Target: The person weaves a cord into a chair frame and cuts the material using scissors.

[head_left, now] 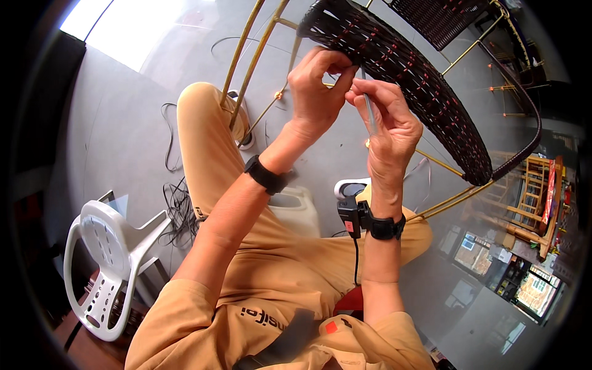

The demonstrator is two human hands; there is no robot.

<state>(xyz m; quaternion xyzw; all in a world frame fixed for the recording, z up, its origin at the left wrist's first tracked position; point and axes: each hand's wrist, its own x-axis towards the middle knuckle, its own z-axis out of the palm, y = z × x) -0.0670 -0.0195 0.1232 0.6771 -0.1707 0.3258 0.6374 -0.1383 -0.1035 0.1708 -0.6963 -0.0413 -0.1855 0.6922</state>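
A dark brown woven panel (407,74) with reddish flecks curves across the upper right, set on a gold metal chair frame (253,61). My left hand (316,89) is closed in a pinch against the panel's lower edge; what lies between its fingertips is hidden. Close beside it, my right hand (391,120) grips a slim grey metal rod-like tool (369,110). The tool's upper end reaches the weave near my left fingertips. Its lower end runs along my right palm.
On the left stands a white plastic chair (105,240). Loose dark strands (179,213) lie tangled on the grey floor (123,166) near my leg. A second dark woven panel (438,21) is at the top right, and a wooden rack (533,203) stands at the far right.
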